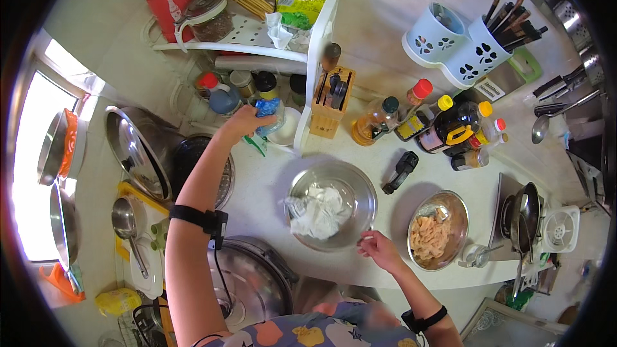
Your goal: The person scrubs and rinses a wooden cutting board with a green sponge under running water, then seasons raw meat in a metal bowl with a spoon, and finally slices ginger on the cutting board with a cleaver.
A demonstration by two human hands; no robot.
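My left hand [241, 123] reaches to the lower level of a white shelf rack and grips a blue-and-clear plastic packet [269, 114] beside a white bowl [285, 127]. My right hand [378, 249] is at the lower right rim of a large steel bowl [364, 193], fingers curled; whether they grip the rim is not clear. Inside that bowl lies a crumpled white plastic bag [319, 212]. To its right, a smaller steel bowl [462, 231] holds pale pink raw meat pieces [430, 237].
Sauce bottles [446, 125], a wooden knife block [332, 101] and a black clip-like device [401, 172] are behind the bowls. A large lidded steel pot [255, 274] stands at the lower left. A glass cup [476, 254] sits near the counter edge, with a wok [524, 217] farther right.
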